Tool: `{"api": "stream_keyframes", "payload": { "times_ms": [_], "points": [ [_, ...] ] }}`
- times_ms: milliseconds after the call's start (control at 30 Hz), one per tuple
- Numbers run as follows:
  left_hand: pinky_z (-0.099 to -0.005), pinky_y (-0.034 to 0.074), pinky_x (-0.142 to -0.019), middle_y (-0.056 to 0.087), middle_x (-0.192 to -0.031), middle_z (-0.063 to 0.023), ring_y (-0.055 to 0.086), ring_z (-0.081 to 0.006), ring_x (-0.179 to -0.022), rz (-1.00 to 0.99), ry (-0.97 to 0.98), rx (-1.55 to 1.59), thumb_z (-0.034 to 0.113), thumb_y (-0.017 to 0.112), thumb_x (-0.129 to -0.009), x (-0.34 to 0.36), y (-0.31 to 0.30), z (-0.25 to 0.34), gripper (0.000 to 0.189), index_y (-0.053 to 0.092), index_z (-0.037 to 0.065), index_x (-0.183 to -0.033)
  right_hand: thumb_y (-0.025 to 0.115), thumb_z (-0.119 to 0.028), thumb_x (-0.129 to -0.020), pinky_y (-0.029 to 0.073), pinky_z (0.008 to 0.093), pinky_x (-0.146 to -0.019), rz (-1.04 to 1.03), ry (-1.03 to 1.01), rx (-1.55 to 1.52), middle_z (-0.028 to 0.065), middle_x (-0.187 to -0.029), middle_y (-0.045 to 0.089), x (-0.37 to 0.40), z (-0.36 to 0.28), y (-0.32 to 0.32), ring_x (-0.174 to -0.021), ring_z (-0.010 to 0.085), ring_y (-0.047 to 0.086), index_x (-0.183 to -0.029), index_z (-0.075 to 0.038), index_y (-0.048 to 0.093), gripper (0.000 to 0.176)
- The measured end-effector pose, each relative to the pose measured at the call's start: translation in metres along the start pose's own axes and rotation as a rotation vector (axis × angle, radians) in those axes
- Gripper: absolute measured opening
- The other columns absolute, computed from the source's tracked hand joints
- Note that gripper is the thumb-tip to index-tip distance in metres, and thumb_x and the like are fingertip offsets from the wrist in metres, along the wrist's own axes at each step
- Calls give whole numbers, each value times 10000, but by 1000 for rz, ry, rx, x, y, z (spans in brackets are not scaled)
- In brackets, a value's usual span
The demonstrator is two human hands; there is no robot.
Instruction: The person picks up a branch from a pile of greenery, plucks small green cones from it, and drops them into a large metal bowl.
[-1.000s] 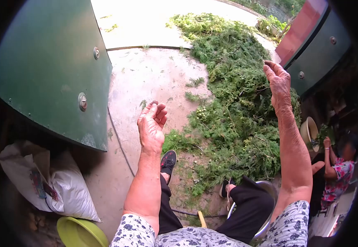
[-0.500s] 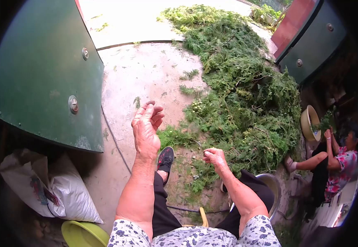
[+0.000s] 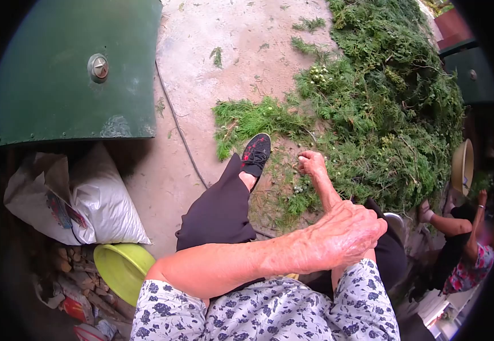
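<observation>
Across my lap reaches my left arm, and my left hand (image 3: 352,233) is curled into a closed shape over my right forearm (image 3: 326,193), hiding part of it. Its fingertips are turned away from view. Farther forward, my right hand (image 3: 314,163) is closed in a pinch above the ground, beside the heap of green conifer branches (image 3: 383,113). I cannot tell what, if anything, is between its fingers. Loose green sprigs (image 3: 264,116) lie in front of my black shoe (image 3: 256,153).
A green metal door (image 3: 59,74) stands at left, above white sacks (image 3: 107,199) and a yellow-green basin (image 3: 123,270). A dark cable (image 3: 178,125) crosses the floor. At right, another person (image 3: 466,256) sits near a beige basin (image 3: 463,165). A metal basin (image 3: 395,224) is partly hidden by my leg.
My view has tilted downward. My left hand has come from in front, fingers apart, back and rightward over my right forearm, and has closed. My right hand stays pinched.
</observation>
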State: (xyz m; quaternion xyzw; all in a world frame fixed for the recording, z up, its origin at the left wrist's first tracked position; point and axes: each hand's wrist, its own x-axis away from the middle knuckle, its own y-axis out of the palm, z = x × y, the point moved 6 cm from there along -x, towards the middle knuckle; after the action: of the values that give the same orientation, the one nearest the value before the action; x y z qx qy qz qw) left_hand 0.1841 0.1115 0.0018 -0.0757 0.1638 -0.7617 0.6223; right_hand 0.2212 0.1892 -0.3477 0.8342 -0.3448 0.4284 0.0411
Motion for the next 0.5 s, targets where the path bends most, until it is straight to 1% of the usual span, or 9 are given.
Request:
{"api": "stream_keyframes", "payload": {
  "times_ms": [67, 100, 167, 200, 300, 333, 367, 433, 500],
  "points": [
    [-409, 460, -631, 579, -704, -201, 603, -341, -693, 81, 68, 52, 84, 593, -648, 4, -8, 1, 160, 551, -35, -747, 635, -170, -758, 491, 378, -773, 305, -400, 549, 147, -863, 648, -18, -15, -14, -831, 285, 623, -1037, -4, 606, 326],
    [-409, 460, -631, 579, -704, -201, 603, -341, -693, 73, 60, 62, 84, 593, -648, 4, -15, 4, 160, 551, -35, -747, 646, -186, -722, 435, 385, -888, 322, -310, 625, 184, -979, 623, -25, -18, -20, -984, 331, 570, -1071, -30, 597, 385],
    [-385, 436, -722, 574, -908, -151, 574, -284, -905, -274, -49, 44, 49, 510, -721, 5, -8, 3, 178, 544, -13, -885, 627, -168, -739, 412, 390, -918, 339, -209, 638, 192, -1103, 572, -48, -5, -34, -1057, 327, 527, -1130, -42, 565, 415],
    [-353, 416, -646, 544, -763, -102, 561, -244, -752, -40, 81, -8, 56, 507, -707, 14, -9, 4, 177, 541, -15, -866, 626, -145, -744, 418, 411, -892, 392, -234, 664, 200, -1117, 550, -58, -1, -38, -1045, 347, 521, -1148, -57, 535, 424],
    [-320, 394, -605, 541, -728, -84, 548, -210, -708, -74, 20, -121, 99, 535, -710, 11, -11, 8, 188, 543, -13, -860, 625, -164, -765, 419, 449, -869, 512, -366, 705, 208, -1190, 490, -88, 7, -40, -1059, 364, 496, -1192, -88, 468, 462],
    [-337, 414, -657, 570, -706, -87, 564, -215, -716, -52, -1, -130, 130, 558, -673, 9, -11, 8, 150, 572, 6, -757, 624, -191, -774, 420, 459, -865, 459, -267, 744, 199, -1199, 492, -77, -18, -37, -1071, 361, 491, -1176, -85, 476, 441],
    [-337, 414, -657, 570, -706, -87, 564, -215, -716, -64, -10, -134, 130, 558, -673, 6, -15, 9, 150, 572, 6, -757, 623, -217, -783, 420, 469, -861, 405, -169, 782, 190, -1207, 494, -76, -29, -34, -1084, 359, 487, -1159, -83, 484, 423],
    [-323, 348, -539, 491, -561, -32, 520, -174, -583, 46, 76, -355, 167, 572, -627, 1, -31, 18, 105, 533, 69, -632, 622, -264, -793, 426, 478, -840, 405, -184, 746, 166, -1166, 535, -91, -25, -26, -1062, 362, 504, -1147, -78, 478, 426],
    [-318, 355, -526, 473, -543, -30, 514, -170, -561, 64, 62, -360, 167, 571, -610, -2, -24, 14, 113, 510, 72, -607, 623, -279, -797, 432, 464, -826, 342, -160, 653, 149, -1102, 577, -98, -20, -20, -1027, 354, 527, -1123, -70, 502, 405]
  ]
}}
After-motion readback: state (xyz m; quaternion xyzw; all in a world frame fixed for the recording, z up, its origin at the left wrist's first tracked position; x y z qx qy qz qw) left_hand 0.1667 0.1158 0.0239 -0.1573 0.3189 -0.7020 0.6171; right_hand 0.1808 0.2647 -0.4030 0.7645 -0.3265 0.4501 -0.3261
